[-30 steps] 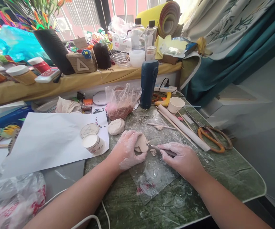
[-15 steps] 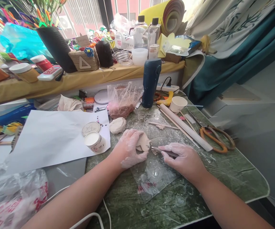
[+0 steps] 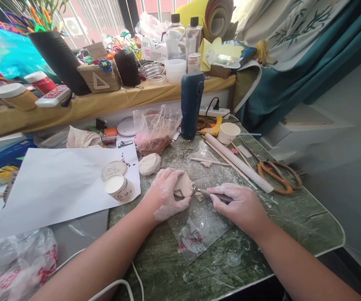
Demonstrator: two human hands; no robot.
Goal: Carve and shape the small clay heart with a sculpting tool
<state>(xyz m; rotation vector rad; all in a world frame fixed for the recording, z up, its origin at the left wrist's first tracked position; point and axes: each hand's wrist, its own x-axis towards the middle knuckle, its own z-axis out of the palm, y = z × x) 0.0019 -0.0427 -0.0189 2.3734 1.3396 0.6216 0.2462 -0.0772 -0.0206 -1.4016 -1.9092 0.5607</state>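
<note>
My left hand [image 3: 169,194], dusted white, curls around a flat round piece of pale clay [image 3: 184,186] on the table. A cut or line shows across that piece, and its right edge is ragged. In my right hand [image 3: 238,205] is a thin grey modelling tool [image 3: 215,195], pinched between thumb and fingers, its tip pointing left. Small clay scraps [image 3: 198,196] lie by the tip, just right of the clay piece. Beneath is a clear plastic sheet [image 3: 196,238] with white powder and pinkish bits. A lump of white clay [image 3: 149,164] rests beyond my left hand.
A paper cup [image 3: 119,188] and a star-marked disc [image 3: 114,170] stand on white paper [image 3: 58,184] at left. Beyond are a bag of reddish material [image 3: 155,140] and a dark blue bottle [image 3: 191,106]. To the right lie a white roller [image 3: 238,163] and orange-handled scissors [image 3: 276,177].
The whole view has shifted slightly, so things appear farther left. The tool's tip is now a little apart from the clay's edge; my left hand keeps its hold.
</note>
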